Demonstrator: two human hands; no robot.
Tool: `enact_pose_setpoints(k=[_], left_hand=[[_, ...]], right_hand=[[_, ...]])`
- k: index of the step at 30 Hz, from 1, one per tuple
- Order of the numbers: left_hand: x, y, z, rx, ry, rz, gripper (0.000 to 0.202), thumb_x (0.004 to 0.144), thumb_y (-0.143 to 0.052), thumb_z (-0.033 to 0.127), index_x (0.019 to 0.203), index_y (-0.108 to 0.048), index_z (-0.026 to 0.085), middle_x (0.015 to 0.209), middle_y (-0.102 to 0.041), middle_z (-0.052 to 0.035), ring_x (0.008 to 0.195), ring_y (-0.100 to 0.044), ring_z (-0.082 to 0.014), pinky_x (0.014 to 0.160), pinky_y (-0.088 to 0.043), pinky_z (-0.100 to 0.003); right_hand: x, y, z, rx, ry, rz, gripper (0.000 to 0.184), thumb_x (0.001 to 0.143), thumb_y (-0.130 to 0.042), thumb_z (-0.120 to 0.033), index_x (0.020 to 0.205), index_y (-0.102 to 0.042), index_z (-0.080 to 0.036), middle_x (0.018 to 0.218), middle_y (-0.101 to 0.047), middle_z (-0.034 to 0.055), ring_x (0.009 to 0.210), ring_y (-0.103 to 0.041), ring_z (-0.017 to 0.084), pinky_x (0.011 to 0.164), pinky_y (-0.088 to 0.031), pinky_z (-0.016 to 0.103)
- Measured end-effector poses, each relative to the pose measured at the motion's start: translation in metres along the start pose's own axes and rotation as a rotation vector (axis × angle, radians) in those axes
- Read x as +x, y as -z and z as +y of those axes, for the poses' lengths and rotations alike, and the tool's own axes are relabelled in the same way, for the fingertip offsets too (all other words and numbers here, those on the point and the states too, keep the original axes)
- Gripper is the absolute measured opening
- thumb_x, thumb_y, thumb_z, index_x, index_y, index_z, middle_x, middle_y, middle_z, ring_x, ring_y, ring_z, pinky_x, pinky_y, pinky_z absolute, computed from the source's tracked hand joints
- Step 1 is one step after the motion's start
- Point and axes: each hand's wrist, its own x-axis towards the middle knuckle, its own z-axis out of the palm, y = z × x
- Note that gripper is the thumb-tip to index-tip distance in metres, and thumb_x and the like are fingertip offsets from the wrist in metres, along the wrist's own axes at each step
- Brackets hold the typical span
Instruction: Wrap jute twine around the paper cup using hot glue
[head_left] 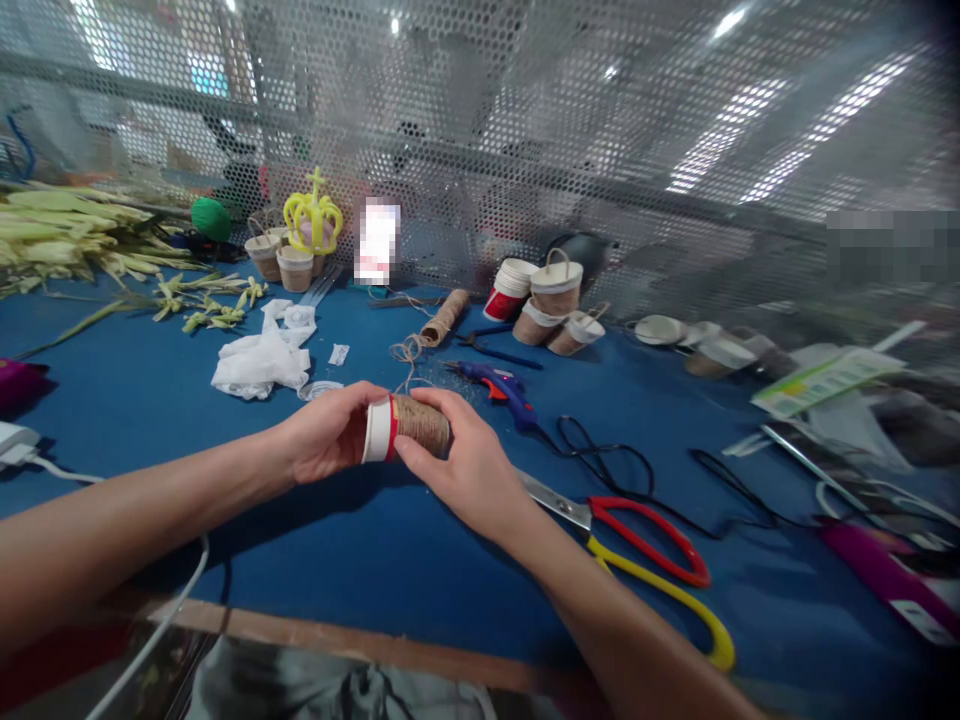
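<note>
A paper cup (381, 430) lies sideways between my two hands, above the front half of the blue table. Twine (421, 425) is wound round much of its body, and a red band with the white rim shows at the left end. My left hand (330, 432) is closed round the rim end. Around the twine-wrapped end, my right hand (469, 455) has its thumb in front and fingers behind. A loose strand runs from the cup back to a twine roll (445, 318). Right of the roll lies a blue glue gun (499, 392).
Large scissors (637, 545) with red and yellow handles lie near my right forearm. Behind are pliers (499, 350), stacked twine-covered cups (556, 290), a yellow crown (313, 215) and crumpled white lace (262, 362). Corn husks (60, 230) lie left; a perforated metal screen (465, 130) borders the back.
</note>
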Motion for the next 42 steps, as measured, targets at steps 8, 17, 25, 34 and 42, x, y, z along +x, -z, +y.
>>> enact_pose_setpoints(k=[8,17,25,34,42], left_hand=[[-0.002,-0.003,-0.003,0.028,-0.014,-0.021,0.022,0.078,-0.042,0.014,0.064,-0.058,0.009,0.057,-0.061,-0.0048,0.046,-0.055,-0.0113,0.049,-0.046,-0.023],[-0.008,0.001,0.002,0.358,-0.236,-0.244,0.018,0.077,-0.052,0.025,0.081,-0.064,0.012,0.07,-0.064,-0.0037,0.063,-0.057,-0.0119,0.064,-0.044,-0.022],[-0.007,0.008,0.003,0.818,-0.526,-0.34,0.023,0.072,-0.051,0.009,0.09,-0.064,0.017,0.088,-0.066,-0.0028,0.084,-0.058,-0.0165,0.078,-0.042,-0.025],[-0.008,0.005,0.003,0.801,-0.509,-0.332,0.021,0.073,-0.05,0.011,0.086,-0.065,0.016,0.082,-0.066,-0.0018,0.078,-0.058,-0.0152,0.073,-0.043,-0.023],[0.0,0.015,0.01,0.452,-0.436,-0.22,0.019,0.068,-0.057,0.01,0.086,-0.063,0.014,0.082,-0.066,-0.0026,0.073,-0.058,-0.0119,0.072,-0.042,-0.021]], right_hand=[[0.0,-0.005,0.0,0.007,-0.091,-0.037,0.034,0.064,-0.057,-0.023,0.096,-0.049,-0.016,0.097,-0.059,0.0095,0.088,-0.056,0.022,0.077,-0.044,0.037],[0.007,0.003,0.007,0.152,-0.2,-0.049,0.032,0.066,-0.056,-0.027,0.094,-0.05,-0.015,0.09,-0.061,0.008,0.08,-0.058,0.02,0.073,-0.046,0.037],[0.01,0.003,0.019,0.328,-0.328,-0.076,0.034,0.07,-0.055,-0.031,0.099,-0.051,-0.013,0.095,-0.061,0.01,0.08,-0.059,0.018,0.071,-0.048,0.035],[0.011,0.003,0.013,0.209,-0.289,-0.099,0.032,0.069,-0.054,-0.022,0.098,-0.052,-0.01,0.093,-0.062,0.0107,0.082,-0.058,0.02,0.076,-0.046,0.038],[0.006,0.007,0.015,0.328,-0.181,-0.086,0.049,0.07,-0.059,-0.029,0.113,-0.043,-0.013,0.109,-0.058,0.0131,0.095,-0.058,0.022,0.083,-0.046,0.039]])
